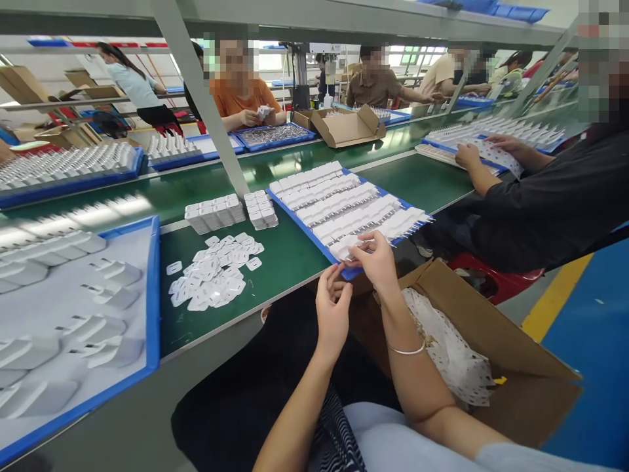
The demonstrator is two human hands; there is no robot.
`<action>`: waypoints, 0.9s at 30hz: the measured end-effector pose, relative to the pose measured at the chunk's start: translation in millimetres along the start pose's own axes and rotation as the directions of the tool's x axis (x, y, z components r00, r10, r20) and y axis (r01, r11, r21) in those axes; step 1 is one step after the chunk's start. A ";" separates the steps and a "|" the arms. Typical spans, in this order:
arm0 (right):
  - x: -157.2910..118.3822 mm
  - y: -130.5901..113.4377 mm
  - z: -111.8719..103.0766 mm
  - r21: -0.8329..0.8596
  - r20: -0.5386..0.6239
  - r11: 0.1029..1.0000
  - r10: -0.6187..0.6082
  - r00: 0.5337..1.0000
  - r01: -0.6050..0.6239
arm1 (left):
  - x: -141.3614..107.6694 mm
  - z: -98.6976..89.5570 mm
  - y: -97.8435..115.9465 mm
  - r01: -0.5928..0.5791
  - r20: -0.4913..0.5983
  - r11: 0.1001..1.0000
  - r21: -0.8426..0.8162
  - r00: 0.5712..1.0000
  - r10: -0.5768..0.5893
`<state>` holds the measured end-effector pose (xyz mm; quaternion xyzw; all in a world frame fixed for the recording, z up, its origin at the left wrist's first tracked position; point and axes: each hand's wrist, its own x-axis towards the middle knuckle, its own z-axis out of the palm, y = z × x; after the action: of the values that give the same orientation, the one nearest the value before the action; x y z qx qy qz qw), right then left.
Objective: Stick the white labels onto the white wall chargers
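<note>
Both my hands meet at the near corner of a blue tray [304, 226] filled with rows of white plastic parts [339, 210]. My right hand [376, 262], with a bangle on its wrist, pinches a small white piece [350, 252] over that corner. Just left of it and lower, my left hand [334, 305] has its fingers curled, thumb and forefinger close together near the piece; whether they hold anything is too small to tell. On the green table to the left lie a loose heap of flat white pieces [211, 275] and two stacked blocks of white pieces [215, 213].
A large blue-edged tray [154, 295] with white plugs fills the left. An open cardboard box [511, 347] with dotted white sheeting stands at my right. A slanted grey post [201, 98] rises from the table. Across and to the right, people handle white parts.
</note>
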<state>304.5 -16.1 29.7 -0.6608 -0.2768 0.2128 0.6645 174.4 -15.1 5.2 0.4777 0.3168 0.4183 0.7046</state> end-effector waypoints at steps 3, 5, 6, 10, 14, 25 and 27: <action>-12.9 -9.5 -11.5 0.048 -0.025 0.998 -0.030 0.999 0.032 | -9.5 0.9 4.6 0.114 -0.007 0.976 -0.186 0.993 -0.118; -30.7 -17.2 -18.4 0.069 -0.039 0.996 -0.059 0.997 0.062 | -13.4 -0.3 12.2 0.268 0.090 0.902 -0.339 0.964 -0.252; -42.1 -19.8 -20.4 0.080 -0.044 0.993 -0.086 0.995 0.090 | -15.5 -1.2 16.7 0.349 0.170 0.848 -0.398 0.937 -0.306; -93.5 -8.9 -15.3 0.107 -0.047 0.941 -0.317 0.947 0.320 | -28.1 -6.0 33.8 0.439 0.353 0.746 -0.500 0.890 -0.288; -129.6 29.2 1.2 0.156 0.007 0.807 -0.578 0.816 0.570 | -43.8 -17.2 43.4 0.253 0.216 0.865 -0.433 0.961 -0.173; -115.8 34.0 53.3 0.152 0.509 0.814 -0.551 0.661 0.560 | -105.8 -122.8 38.2 -0.069 -0.241 0.952 -0.300 0.971 -0.006; -88.5 21.5 77.7 0.000 0.555 0.822 -0.474 0.684 0.570 | -119.3 -135.0 38.5 -0.108 -0.336 0.965 -0.240 0.942 0.022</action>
<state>189.0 -13.7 -1.4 -0.5233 -0.6436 0.1634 0.5340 -4.4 -58.9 0.6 0.3166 0.3581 0.5527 0.6827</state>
